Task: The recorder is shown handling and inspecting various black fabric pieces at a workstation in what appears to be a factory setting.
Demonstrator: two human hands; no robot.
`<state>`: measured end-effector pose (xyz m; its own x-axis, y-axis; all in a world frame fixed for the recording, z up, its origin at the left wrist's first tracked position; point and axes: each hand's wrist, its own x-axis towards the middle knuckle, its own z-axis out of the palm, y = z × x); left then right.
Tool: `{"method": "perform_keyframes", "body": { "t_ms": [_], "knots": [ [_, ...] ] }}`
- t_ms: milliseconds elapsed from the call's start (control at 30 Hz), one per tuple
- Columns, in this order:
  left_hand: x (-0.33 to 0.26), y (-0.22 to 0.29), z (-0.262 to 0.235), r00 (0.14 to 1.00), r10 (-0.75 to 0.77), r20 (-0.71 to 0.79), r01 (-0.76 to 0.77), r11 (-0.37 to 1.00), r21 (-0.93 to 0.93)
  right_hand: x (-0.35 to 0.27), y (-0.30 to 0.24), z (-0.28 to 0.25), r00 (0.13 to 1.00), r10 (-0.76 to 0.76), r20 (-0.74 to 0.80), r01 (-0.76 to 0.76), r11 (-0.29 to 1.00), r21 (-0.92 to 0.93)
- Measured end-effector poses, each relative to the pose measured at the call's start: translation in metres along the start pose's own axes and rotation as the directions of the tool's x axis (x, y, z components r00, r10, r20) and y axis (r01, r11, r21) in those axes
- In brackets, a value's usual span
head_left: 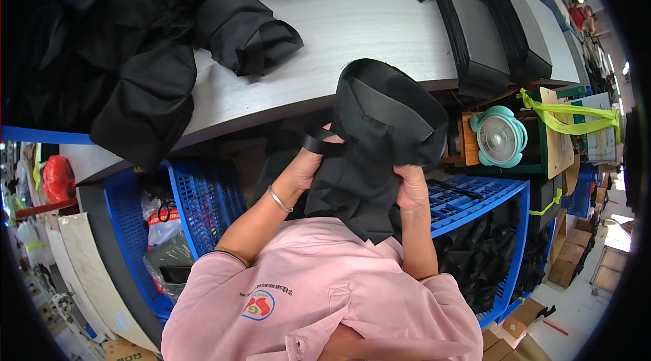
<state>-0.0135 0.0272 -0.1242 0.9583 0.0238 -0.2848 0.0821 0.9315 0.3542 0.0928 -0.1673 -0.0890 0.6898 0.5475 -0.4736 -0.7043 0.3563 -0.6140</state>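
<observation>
A black fabric piece, sewn like a pouch with a rounded open mouth (386,93), is held up in front of me at the table's edge. A stiffer dark grey panel lines the inside of its mouth, and loose cloth hangs down toward my lap. My left hand (317,157) is closed on its left side, where a short black strap loops over the fingers. On the other side my right hand (410,186) grips the edge of the cloth, its fingertips hidden behind the fabric.
Piles of black fabric pieces (142,83) cover the table (339,18) at left. Two stacks of flat black panels (485,42) stand at right. A teal fan (500,137) sits beyond the table's right end. Blue plastic crates (485,191) flank me on both sides.
</observation>
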Motion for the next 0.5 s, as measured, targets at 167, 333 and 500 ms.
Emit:
{"method": "perform_keyframes", "body": {
  "t_ms": [167, 333, 500],
  "knots": [
    [0.006, -0.003, 0.006, 0.987, 0.131, -0.095, -0.099, 0.953, 0.286, 0.005, 0.002, -0.010, 0.991, -0.123, 0.053, 0.134, 0.910, -0.393],
    [0.013, 0.002, -0.002, 0.967, 0.227, -0.113, -0.176, 0.922, 0.345, 0.012, -0.007, -0.026, 0.994, -0.106, -0.029, 0.079, 0.870, -0.486],
    [0.013, -0.014, -0.020, 0.997, 0.051, 0.051, -0.060, 0.976, 0.209, 0.000, -0.007, -0.001, 0.999, 0.026, -0.035, -0.029, 0.994, -0.104]
  ]
}}
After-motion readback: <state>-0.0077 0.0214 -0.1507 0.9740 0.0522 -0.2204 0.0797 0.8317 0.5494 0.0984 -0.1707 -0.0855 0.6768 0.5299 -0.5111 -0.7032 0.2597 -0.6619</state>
